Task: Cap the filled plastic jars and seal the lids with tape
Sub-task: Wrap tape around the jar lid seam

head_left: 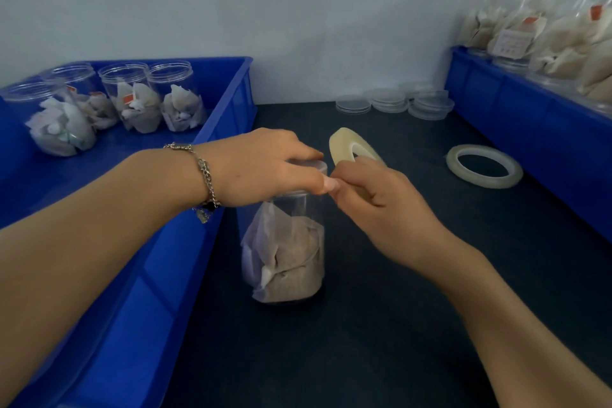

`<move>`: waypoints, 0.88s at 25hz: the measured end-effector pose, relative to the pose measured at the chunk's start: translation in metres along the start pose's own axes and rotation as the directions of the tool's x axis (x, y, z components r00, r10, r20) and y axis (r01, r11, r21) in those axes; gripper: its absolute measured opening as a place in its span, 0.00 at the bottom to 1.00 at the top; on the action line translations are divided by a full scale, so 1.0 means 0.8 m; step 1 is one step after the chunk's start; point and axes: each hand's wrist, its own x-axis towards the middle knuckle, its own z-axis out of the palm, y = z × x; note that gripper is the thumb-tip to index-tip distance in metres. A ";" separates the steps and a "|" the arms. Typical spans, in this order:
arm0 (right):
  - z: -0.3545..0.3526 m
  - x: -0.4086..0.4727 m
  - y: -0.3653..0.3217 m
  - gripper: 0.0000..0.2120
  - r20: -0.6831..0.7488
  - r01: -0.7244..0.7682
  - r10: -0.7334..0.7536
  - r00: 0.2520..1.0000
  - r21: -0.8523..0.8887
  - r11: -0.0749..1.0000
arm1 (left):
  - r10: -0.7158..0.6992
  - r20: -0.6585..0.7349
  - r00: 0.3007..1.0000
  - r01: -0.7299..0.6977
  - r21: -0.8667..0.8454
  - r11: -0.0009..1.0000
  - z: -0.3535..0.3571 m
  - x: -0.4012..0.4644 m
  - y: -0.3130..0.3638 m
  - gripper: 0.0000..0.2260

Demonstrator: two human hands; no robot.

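I see the filled plastic jar (285, 252) standing upright on the dark table (381, 325), just beside the near wall of the left blue crate (139, 291), with pale paper sachets packed inside it; no writing on the jar or its clear lid (313, 166) is legible to me; the left hand (265, 166) lies over the lid with its fingers curled down round the rim, the thumb tip pressed at the lid's edge, so it grips the capped jar at the top; a chain bracelet (205, 172) hangs at that wrist; the right hand (381, 205) pinches a tape roll (351, 149), held on edge just beside the lid, its fingers curled round the lower part of the ring and meeting the left thumb; whether a strip already reaches the lid I cannot tell; a second tape roll (484, 166) lies flat on the table to the right, well apart from the jar; a cluster of spare clear lids (397, 101) sits by the back wall; the left crate holds open uncapped jars (139, 96) of sachets with small red tags, unreadable; the right blue crate (530, 129) carries more filled jars (543, 40), one with a white label too blurred to read.
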 end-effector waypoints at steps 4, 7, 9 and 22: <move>0.004 -0.002 0.006 0.17 -0.124 0.031 -0.048 0.991 -0.134 0.990 | -0.038 -0.062 0.997 0.044 0.097 0.994 0.004 -0.002 0.001 0.36; 0.005 -0.001 0.008 0.17 -0.205 0.106 -0.154 0.967 -0.226 0.968 | -0.038 -0.138 0.990 0.062 0.180 0.982 0.005 -0.002 0.003 0.38; 0.006 -0.002 0.007 0.15 -0.285 0.154 -0.229 0.931 -0.262 0.953 | -0.012 -0.169 0.985 0.039 0.159 0.986 0.005 -0.004 0.007 0.38; 0.013 0.015 0.011 0.15 -0.430 0.174 -0.194 0.882 -0.085 0.981 | 0.072 -0.371 0.926 0.015 0.226 0.974 -0.002 -0.004 0.024 0.36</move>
